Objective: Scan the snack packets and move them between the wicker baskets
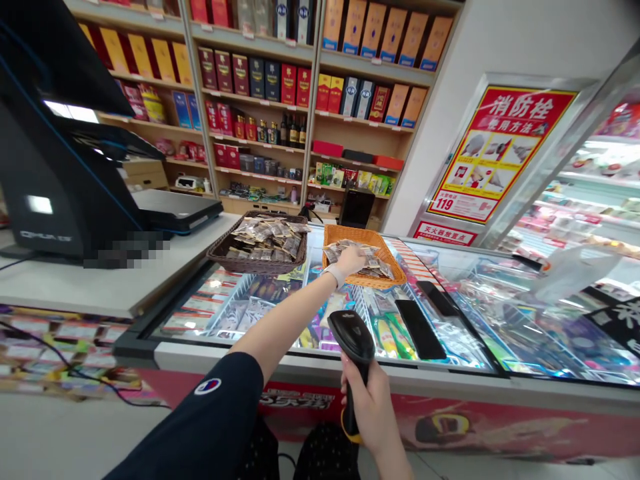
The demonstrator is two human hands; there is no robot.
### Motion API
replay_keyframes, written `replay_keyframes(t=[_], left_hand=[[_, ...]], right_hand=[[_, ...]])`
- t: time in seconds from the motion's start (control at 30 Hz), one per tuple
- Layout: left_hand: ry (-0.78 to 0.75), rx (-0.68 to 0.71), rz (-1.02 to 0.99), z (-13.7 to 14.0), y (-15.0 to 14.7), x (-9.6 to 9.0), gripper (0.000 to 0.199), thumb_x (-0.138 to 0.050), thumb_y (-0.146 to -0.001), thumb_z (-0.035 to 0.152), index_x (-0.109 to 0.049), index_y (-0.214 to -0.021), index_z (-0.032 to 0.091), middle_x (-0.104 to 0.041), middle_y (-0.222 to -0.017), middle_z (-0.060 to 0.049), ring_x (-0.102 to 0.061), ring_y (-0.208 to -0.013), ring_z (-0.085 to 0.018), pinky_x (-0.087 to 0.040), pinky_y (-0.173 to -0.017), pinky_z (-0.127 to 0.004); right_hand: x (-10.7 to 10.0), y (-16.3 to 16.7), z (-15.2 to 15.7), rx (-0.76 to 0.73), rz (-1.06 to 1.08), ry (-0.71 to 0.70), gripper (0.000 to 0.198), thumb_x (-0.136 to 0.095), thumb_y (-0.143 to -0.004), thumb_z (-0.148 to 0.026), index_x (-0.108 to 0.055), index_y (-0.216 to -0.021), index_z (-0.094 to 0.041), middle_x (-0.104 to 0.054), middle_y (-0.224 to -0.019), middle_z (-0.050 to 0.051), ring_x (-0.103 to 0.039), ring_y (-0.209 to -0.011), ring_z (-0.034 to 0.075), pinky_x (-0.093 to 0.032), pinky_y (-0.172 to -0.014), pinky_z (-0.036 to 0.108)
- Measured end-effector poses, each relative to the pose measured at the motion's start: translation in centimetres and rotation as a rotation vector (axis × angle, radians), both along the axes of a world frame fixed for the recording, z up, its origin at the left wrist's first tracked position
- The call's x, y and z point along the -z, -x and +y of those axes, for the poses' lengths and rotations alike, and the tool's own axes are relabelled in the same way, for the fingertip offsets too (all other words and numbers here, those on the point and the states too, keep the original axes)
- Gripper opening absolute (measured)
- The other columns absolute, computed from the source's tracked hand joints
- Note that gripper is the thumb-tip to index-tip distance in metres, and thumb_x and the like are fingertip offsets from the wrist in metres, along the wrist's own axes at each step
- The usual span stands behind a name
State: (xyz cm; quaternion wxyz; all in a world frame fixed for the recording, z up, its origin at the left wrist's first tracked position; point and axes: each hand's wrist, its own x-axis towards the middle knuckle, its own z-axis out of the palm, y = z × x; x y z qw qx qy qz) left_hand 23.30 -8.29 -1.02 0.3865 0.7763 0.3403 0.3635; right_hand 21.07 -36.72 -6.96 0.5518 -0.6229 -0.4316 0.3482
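My right hand [374, 399] is wrapped round the handle of a black barcode scanner [351, 333] with a yellow tip at its base. The scanner stands upright in front of the freezer edge. My left hand [351, 259], with a pale band at the wrist, reaches into an orange wicker basket [393, 261]. It rests on small packaged snack packets [375, 267] in that basket, and its fingertips are hidden. To the left, a dark brown basket [225, 260] holds more small packets [270, 233].
Both baskets stand on a glass-topped chest freezer [310, 363]. Two black phones, one nearer [420, 328] and one farther [437, 298], lie to the right. A checkout machine [65, 160] stands on the left counter [100, 287]. Stocked shelves [265, 100] line the back.
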Motion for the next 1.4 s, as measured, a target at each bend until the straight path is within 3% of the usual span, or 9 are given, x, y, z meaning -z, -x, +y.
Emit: replay_keyframes(t=[0.23,0.4,0.5,0.63,0.77,0.97,1.13,1.27,1.4], left_hand=[[-0.237,-0.379,0.202,1.6,12.2,-0.8,0.03,-0.054,-0.081,0.01,-0.078,-0.099,0.015,-0.076,-0.11,-0.012,-0.069,-0.107,-0.026,-0.05,-0.101,-0.033],[-0.164,-0.761,0.434,4.6,23.7,-0.8,0.021,-0.06,-0.086,0.019,-0.072,-0.102,0.012,-0.075,-0.105,-0.018,-0.07,-0.104,-0.031,-0.052,-0.094,-0.039],[-0.045,-0.822,0.592,5.4,26.7,-0.5,0.042,-0.072,-0.083,0.047,-0.068,-0.105,0.011,-0.073,-0.106,-0.024,-0.069,-0.105,-0.039,-0.053,-0.088,-0.043],[0.074,-0.807,0.726,5.8,26.9,-0.3,0.071,-0.079,-0.07,0.066,-0.063,-0.112,0.012,-0.07,-0.116,-0.029,-0.066,-0.115,-0.045,-0.05,-0.093,-0.048],[0.1,-0.749,0.702,6.6,27.0,0.2,0.052,-0.082,-0.07,0.052,-0.062,-0.102,0.017,-0.073,-0.109,-0.022,-0.068,-0.108,-0.04,-0.05,-0.092,-0.047],[0.13,-0.731,0.049,6.1,27.8,0.5,0.02,-0.071,-0.076,0.024,-0.051,-0.08,0.021,-0.065,-0.078,-0.005,-0.067,-0.082,-0.022,-0.055,-0.083,-0.038],[0.271,-0.475,-0.532,1.8,27.3,0.3,0.023,-0.067,-0.074,0.016,-0.045,-0.079,0.02,-0.053,-0.071,0.004,-0.059,-0.068,-0.011,-0.059,-0.082,-0.034],[0.285,-0.341,-0.617,-3.3,25.4,2.1,0.03,-0.07,-0.075,0.024,-0.052,-0.099,0.022,-0.054,-0.071,0.007,-0.062,-0.07,-0.01,-0.06,-0.083,-0.032],[0.315,-0.273,-0.611,-8.1,22.1,5.6,0.06,-0.076,-0.075,0.033,-0.053,-0.129,0.024,-0.058,-0.069,0.008,-0.065,-0.07,-0.012,-0.062,-0.079,-0.03]], right_hand=[[0.6,1.8,0.4,-0.026,0.036,-0.025,0.053,-0.06,-0.09,-0.071,-0.066,-0.089,-0.018,-0.058,-0.061,0.0,-0.055,-0.052,0.017,-0.048,-0.048,0.026],[0.2,3.9,1.0,-0.097,-0.003,-0.076,0.058,-0.062,-0.087,-0.073,-0.072,-0.092,-0.016,-0.064,-0.06,0.003,-0.06,-0.051,0.02,-0.05,-0.047,0.028],[-0.1,5.2,1.0,-0.139,-0.037,-0.099,0.057,-0.06,-0.089,-0.072,-0.073,-0.092,-0.017,-0.069,-0.063,0.006,-0.066,-0.056,0.023,-0.05,-0.047,0.028],[-0.4,6.2,0.6,-0.192,-0.08,-0.081,0.051,-0.057,-0.094,-0.066,-0.071,-0.092,-0.018,-0.071,-0.068,0.007,-0.067,-0.06,0.023,-0.049,-0.049,0.027],[-0.7,6.3,0.3,-0.228,-0.114,-0.041,0.045,-0.054,-0.097,-0.059,-0.069,-0.095,-0.017,-0.072,-0.075,0.008,-0.064,-0.059,0.021,-0.05,-0.051,0.027],[-0.6,5.9,0.2,-0.232,-0.106,-0.011,0.045,-0.055,-0.096,-0.058,-0.07,-0.099,-0.015,-0.07,-0.073,0.007,-0.062,-0.056,0.02,-0.049,-0.051,0.028],[-0.3,5.4,0.0,-0.193,-0.073,-0.022,0.047,-0.057,-0.094,-0.06,-0.071,-0.098,-0.016,-0.07,-0.07,0.007,-0.064,-0.059,0.022,-0.049,-0.051,0.027],[0.0,4.8,-0.1,-0.128,-0.065,-0.052,0.048,-0.059,-0.093,-0.062,-0.073,-0.095,-0.016,-0.068,-0.064,0.005,-0.066,-0.061,0.023,-0.048,-0.049,0.027],[0.3,4.2,-0.2,-0.086,-0.061,-0.066,0.052,-0.059,-0.092,-0.065,-0.074,-0.098,-0.015,-0.069,-0.063,0.005,-0.067,-0.061,0.024,-0.049,-0.051,0.028]])
